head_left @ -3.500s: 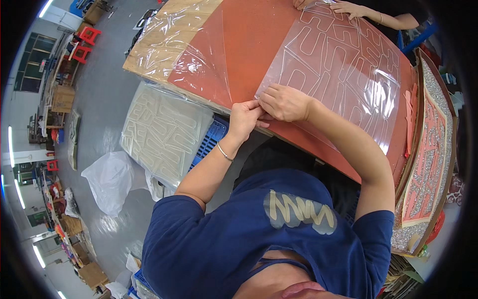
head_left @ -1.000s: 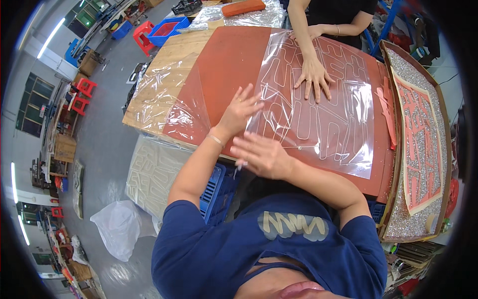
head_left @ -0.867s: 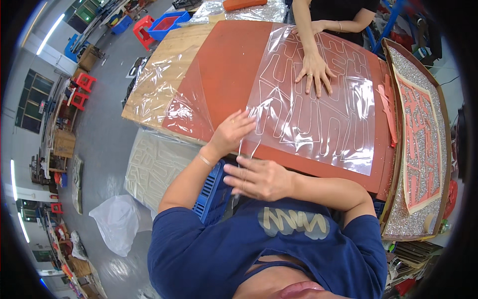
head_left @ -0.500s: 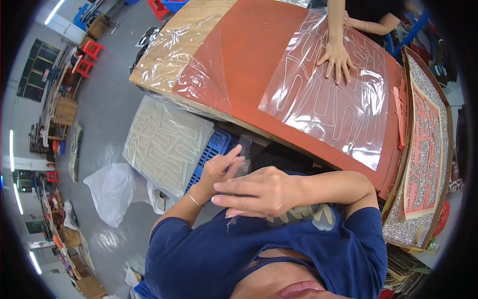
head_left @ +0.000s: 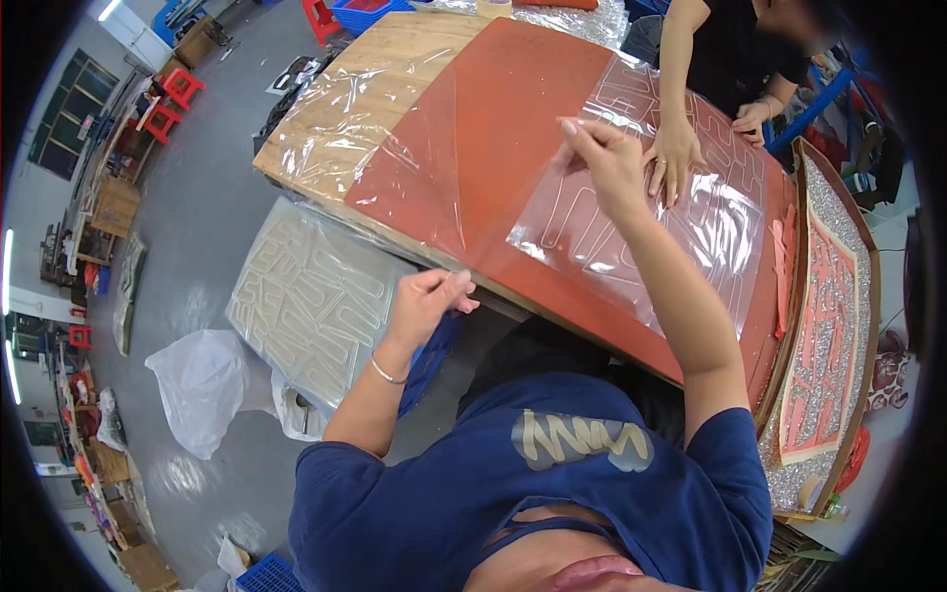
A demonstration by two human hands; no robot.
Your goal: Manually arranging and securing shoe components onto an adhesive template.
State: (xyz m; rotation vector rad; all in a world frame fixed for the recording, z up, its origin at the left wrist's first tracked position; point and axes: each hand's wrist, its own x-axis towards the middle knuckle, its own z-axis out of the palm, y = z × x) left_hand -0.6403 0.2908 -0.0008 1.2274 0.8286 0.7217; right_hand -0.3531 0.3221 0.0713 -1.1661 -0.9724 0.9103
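Note:
My left hand (head_left: pixel 431 301), bracelet on its wrist, is pinched closed beside the near edge of the red-topped table (head_left: pixel 523 109). My right hand (head_left: pixel 610 163) is raised over the table, thumb and fingers pressed together. Anything thin and see-through between the fingers is too faint to make out. Beneath the right hand lies a clear plastic sheet (head_left: pixel 582 222) with looped, finger-like outlines. A co-worker's hand (head_left: pixel 675 158) rests flat on that sheet. A stack of similar clear sheets (head_left: pixel 311 301) lies left of my left hand, on a blue crate.
Clear film (head_left: pixel 404 187) covers the table's left part and bare wood. A glittery curved board (head_left: pixel 834 257) with a pink cut-out panel stands at the right. A white plastic bag (head_left: pixel 212 385) sits on the grey floor (head_left: pixel 212 207). Red stools (head_left: pixel 182 89) stand far left.
My hands have moved apart: the right swung up and forward over the table, the left stayed near the edge, its fingers now pinched. The co-worker's other hand has shifted to the sheet's far edge.

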